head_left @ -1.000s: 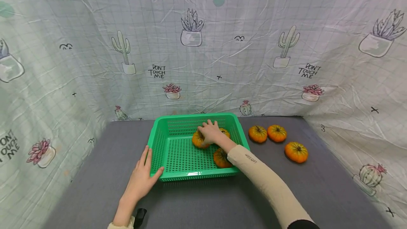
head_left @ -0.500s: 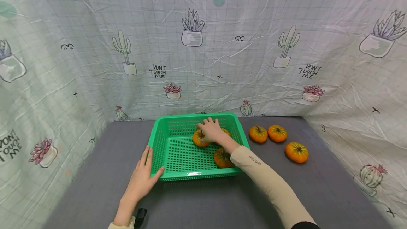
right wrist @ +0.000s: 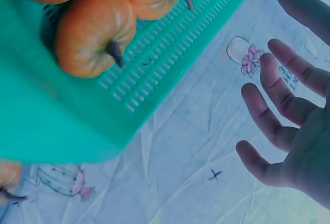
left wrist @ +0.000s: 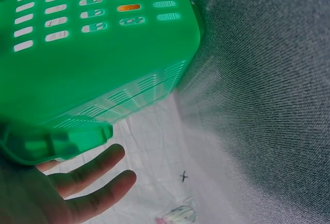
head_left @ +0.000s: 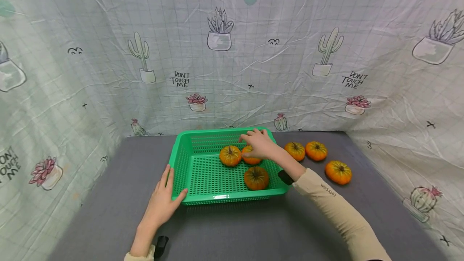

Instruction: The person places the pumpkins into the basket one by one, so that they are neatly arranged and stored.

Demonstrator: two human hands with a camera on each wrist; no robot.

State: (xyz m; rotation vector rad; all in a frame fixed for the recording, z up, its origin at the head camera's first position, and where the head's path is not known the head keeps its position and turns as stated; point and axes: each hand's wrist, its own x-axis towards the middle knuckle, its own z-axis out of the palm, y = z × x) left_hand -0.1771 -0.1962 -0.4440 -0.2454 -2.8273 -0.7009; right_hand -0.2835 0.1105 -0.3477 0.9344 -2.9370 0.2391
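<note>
A green plastic basket (head_left: 217, 197) stands on the grey table. Inside its right half lie three small orange pumpkins: one toward the middle (head_left: 230, 156), one near the front rim (head_left: 256, 178), and one at the back right (head_left: 249, 158), partly covered by my right hand (head_left: 262, 145). That hand hovers over the basket's right side with spread, slightly bent fingers, and the right wrist view shows nothing in its grasp, apart from the pumpkins (right wrist: 95, 33). My left hand (head_left: 158, 204) rests along the basket's left front corner, fingers extended; in the left wrist view its fingers (left wrist: 98, 170) are beside the rim.
To the right of the basket, three more pumpkins sit on the table: two close together (head_left: 295, 151) (head_left: 316, 151) and a third (head_left: 338, 172) nearer. A cloth (head_left: 250, 59) printed with potted cacti hangs behind and along both sides.
My right hand has let go of the middle pumpkin and moved right and up, uncovering that pumpkin. The left hand and basket have stayed in place.
</note>
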